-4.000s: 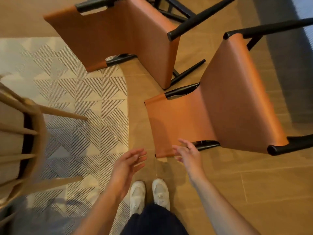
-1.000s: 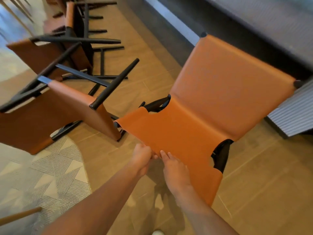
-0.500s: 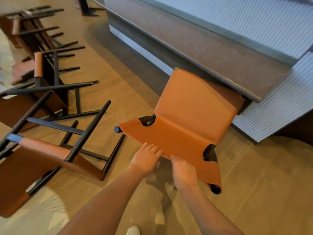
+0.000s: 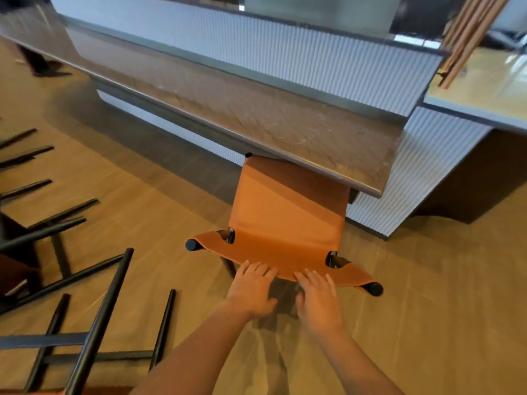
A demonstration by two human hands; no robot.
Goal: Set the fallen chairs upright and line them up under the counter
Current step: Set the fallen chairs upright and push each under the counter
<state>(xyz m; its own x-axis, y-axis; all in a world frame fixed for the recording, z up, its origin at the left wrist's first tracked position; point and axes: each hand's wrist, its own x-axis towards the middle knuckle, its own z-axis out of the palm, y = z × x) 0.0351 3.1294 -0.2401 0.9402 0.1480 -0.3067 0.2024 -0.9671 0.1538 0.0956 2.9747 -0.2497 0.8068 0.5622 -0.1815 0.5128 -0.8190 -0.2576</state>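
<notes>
An orange leather chair with a black frame stands upright, its seat pushed partly beneath the brown counter ledge. My left hand and my right hand hold the top edge of its backrest side by side, fingers laid over the leather and thumbs behind it. A fallen chair lies at the lower left with its black legs pointing up. Another fallen chair lies beyond it at the left edge, blurred.
The counter front is a white ribbed panel running left to right. A lower ribbed block and a pale worktop stand to the right. Wooden slats hang at the top right. Wood floor lies right of the chair.
The orange chair went from lying on the floor to upright. Over the last second it moved forward, seat first, under the counter ledge, with both hands on its backrest.
</notes>
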